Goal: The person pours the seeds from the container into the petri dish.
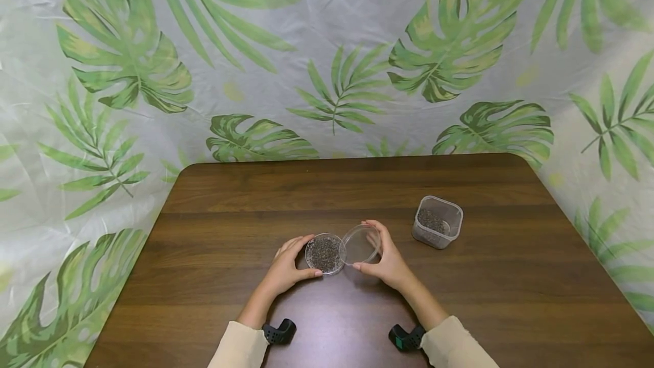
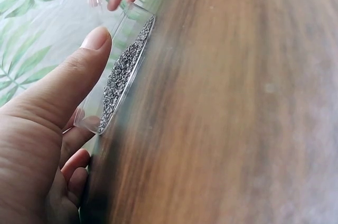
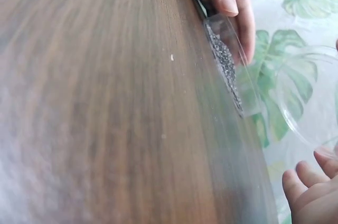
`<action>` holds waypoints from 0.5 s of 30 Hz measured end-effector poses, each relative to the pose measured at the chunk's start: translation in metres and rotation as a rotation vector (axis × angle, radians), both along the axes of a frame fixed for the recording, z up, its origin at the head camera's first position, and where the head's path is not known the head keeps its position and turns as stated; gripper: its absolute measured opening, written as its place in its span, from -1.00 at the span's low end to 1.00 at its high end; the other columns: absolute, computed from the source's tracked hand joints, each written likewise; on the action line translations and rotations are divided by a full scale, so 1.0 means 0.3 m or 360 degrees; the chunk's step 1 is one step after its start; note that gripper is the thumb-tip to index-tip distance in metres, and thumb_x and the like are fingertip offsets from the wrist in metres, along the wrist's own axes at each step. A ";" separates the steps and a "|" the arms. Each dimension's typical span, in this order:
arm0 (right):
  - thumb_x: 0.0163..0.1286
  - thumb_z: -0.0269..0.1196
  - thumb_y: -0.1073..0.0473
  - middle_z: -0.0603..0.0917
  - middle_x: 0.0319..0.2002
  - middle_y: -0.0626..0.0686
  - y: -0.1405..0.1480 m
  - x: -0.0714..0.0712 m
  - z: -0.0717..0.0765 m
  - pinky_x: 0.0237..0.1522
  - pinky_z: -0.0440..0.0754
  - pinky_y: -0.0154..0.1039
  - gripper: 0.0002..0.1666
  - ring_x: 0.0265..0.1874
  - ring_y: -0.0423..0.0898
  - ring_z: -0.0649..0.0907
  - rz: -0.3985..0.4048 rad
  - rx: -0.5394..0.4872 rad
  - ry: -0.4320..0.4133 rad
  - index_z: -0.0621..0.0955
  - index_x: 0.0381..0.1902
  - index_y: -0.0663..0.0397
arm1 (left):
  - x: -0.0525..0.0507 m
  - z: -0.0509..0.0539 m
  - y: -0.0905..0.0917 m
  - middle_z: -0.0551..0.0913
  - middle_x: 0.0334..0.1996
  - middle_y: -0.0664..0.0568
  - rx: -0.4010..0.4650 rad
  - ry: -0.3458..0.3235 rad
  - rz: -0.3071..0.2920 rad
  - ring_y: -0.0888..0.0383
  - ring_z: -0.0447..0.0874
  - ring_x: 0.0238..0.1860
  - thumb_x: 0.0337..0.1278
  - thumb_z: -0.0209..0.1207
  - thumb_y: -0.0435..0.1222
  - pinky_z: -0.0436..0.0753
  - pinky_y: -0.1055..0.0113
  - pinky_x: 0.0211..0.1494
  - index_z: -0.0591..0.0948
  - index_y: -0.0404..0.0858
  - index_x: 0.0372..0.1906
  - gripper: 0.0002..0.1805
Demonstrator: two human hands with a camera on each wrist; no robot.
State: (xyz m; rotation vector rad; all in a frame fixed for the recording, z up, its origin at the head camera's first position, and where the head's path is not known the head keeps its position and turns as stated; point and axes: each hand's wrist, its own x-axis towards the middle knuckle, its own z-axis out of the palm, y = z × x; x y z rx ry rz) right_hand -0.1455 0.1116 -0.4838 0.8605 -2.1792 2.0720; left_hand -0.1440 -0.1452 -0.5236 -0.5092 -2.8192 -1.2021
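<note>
A round clear petri dish (image 1: 325,254) with dark grey granules stands on the table near the middle. My left hand (image 1: 286,268) holds it at the left, thumb on the near side and fingers round the far side. Seen edge-on in the left wrist view, the granules (image 2: 124,73) lie in a heap inside the dish. My right hand (image 1: 385,257) grips a clear round lid (image 1: 360,245) by its right edge. The lid is tilted and raised beside the dish, its left edge overlapping the dish's right rim in the head view.
A clear square plastic tub (image 1: 437,222) with similar granules in it stands to the right, beyond my right hand. A brown wooden table (image 1: 245,203) carries everything. Behind it hangs a leaf-patterned sheet (image 1: 352,33). A few light specks lie on the wood in the right wrist view.
</note>
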 end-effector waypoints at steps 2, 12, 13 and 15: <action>-0.20 0.33 0.62 0.11 0.18 0.45 0.000 0.000 0.000 0.18 0.01 0.19 0.06 0.21 0.39 0.09 0.0012 -0.0029 -0.0032 -0.02 0.22 0.52 | 0.001 0.001 0.000 0.36 0.17 -0.09 0.0002 -0.0001 0.0000 -0.03 0.20 0.21 -0.37 0.34 0.14 0.08 -0.12 0.19 0.36 -0.06 0.24 -0.10; -0.15 0.35 0.54 0.01 0.15 0.43 -0.012 0.013 0.025 0.10 0.17 0.18 0.21 0.17 0.41 0.16 -0.0051 0.0031 -0.0170 -0.09 0.37 0.20 | 0.000 0.000 0.002 0.36 0.17 -0.10 0.0004 -0.0001 0.0004 -0.05 0.20 0.22 -0.37 0.35 0.13 0.08 -0.15 0.18 0.36 -0.08 0.24 -0.10; -0.14 0.36 0.52 0.00 0.15 0.41 -0.015 0.015 0.028 0.08 0.21 0.19 0.23 0.16 0.41 0.18 -0.0056 0.0048 -0.0173 -0.10 0.38 0.15 | 0.000 0.000 0.002 0.37 0.17 -0.10 0.0006 0.0001 0.0003 -0.05 0.20 0.22 -0.37 0.35 0.13 0.09 -0.14 0.17 0.37 -0.08 0.24 -0.10; -0.14 0.37 0.49 0.00 0.16 0.38 -0.018 0.017 0.031 0.03 0.29 0.19 0.26 0.14 0.40 0.21 -0.0065 0.0084 -0.0166 -0.13 0.40 0.10 | 0.000 -0.002 0.001 0.37 0.16 -0.09 0.0007 0.0006 0.0002 -0.04 0.21 0.21 -0.37 0.35 0.12 0.10 -0.13 0.17 0.37 -0.08 0.23 -0.11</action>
